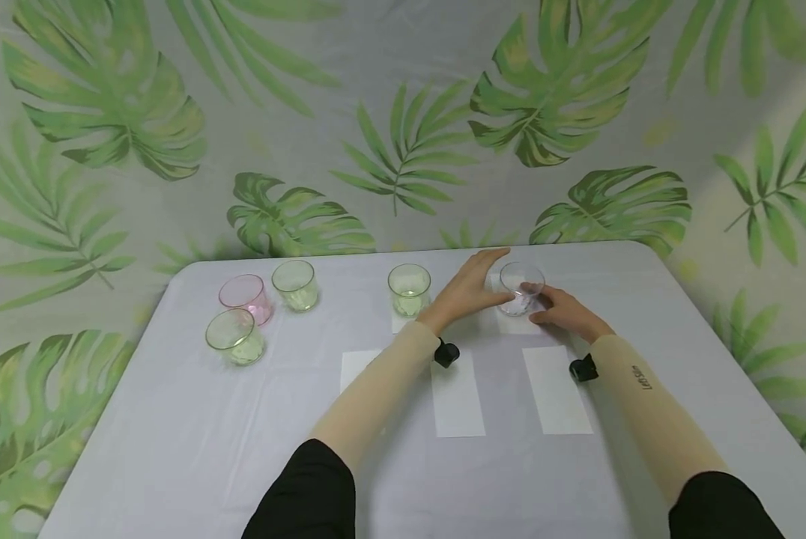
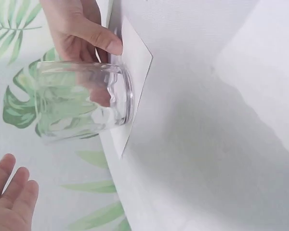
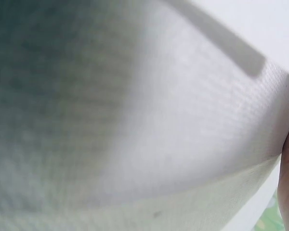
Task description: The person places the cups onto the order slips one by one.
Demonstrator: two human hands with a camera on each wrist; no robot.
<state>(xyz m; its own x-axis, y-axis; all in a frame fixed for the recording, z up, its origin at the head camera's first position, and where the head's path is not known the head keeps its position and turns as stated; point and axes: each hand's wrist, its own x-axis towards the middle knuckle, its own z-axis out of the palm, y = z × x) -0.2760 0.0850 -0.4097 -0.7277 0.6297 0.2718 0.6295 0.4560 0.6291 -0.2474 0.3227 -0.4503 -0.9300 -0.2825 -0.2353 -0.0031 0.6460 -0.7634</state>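
A clear glass [image 1: 519, 298] stands upright on a white card at the back right of the table. My right hand [image 1: 568, 313] holds it from the right; through its wall in the left wrist view, the fingers of that right hand [image 2: 79, 36] show behind the glass [image 2: 82, 101], with the thumb low beside its base. To the left of the glass, my left hand [image 1: 470, 288] is spread open, thumb pointing toward it. A pale green glass [image 1: 410, 293] stands just left of this hand. In the right wrist view, blurred sleeve fabric covers most of the picture.
Two green glasses [image 1: 297, 288] and a pink glass [image 1: 248, 298] stand grouped at the back left. White cards [image 1: 556, 389] lie in rows on the white tablecloth [image 1: 194, 449]. A leaf-patterned cloth [image 1: 403, 150] hangs behind the table.
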